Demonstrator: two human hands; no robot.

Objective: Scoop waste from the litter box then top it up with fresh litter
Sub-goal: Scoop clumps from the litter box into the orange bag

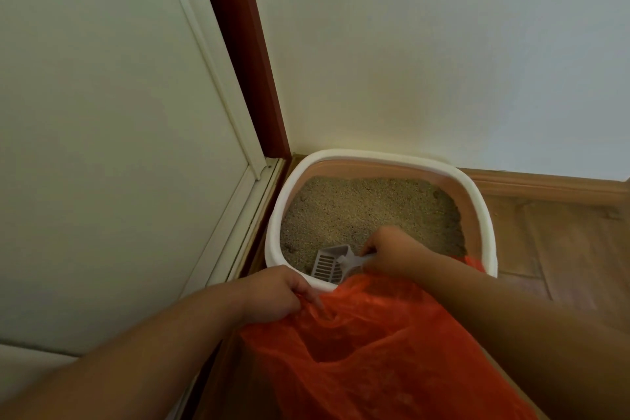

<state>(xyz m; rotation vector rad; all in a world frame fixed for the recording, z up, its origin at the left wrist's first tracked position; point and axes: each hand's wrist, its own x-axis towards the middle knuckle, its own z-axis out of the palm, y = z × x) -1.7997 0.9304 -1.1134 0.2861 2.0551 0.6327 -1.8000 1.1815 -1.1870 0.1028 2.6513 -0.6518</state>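
Orange bag (375,344): bottom middle of the frame, mouth tucked against the near rim of the litter box (484,215).
Left hand (272,293): lower left, fingers curled round the bag's edge, holding it open.
Scoop (329,264): slotted white one, just right of that, sitting in the litter (358,211) by the near rim.
Right hand (392,251): gripping the scoop handle, fingers closed round it.
Tip: I'd dig under clumps, shake so clean grains sift through, then tip straight into the bag.
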